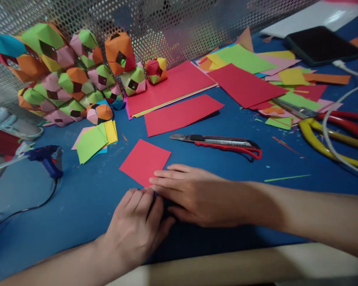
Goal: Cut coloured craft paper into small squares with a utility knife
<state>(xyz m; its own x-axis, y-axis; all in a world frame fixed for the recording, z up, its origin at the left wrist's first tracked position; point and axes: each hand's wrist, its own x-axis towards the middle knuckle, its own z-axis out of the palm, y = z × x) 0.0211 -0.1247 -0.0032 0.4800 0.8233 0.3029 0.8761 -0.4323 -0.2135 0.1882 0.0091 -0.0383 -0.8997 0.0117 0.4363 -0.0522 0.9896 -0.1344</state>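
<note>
A small red paper square (143,161) lies on the blue table, its near corner running under my fingers. My left hand (135,222) is closed, fingers curled at that corner, and hides how it grips the paper. Beside it, my right hand (193,194) rests with fingers stretched out flat, the fingertips over the square's near right edge and touching the left knuckles. Beyond the right hand lies a red-handled box cutter (226,143), blade pointing left. A longer red paper strip (181,114) lies behind the cutter.
Folded paper balls (74,81) are stacked at the back left by a perforated metal panel (179,28). Small coloured squares (92,143) and a blue glue gun (49,161) lie left. Paper scraps (304,97), yellow-and-red-handled scissors (319,139), a phone (322,45) and a white cable (328,123) lie right.
</note>
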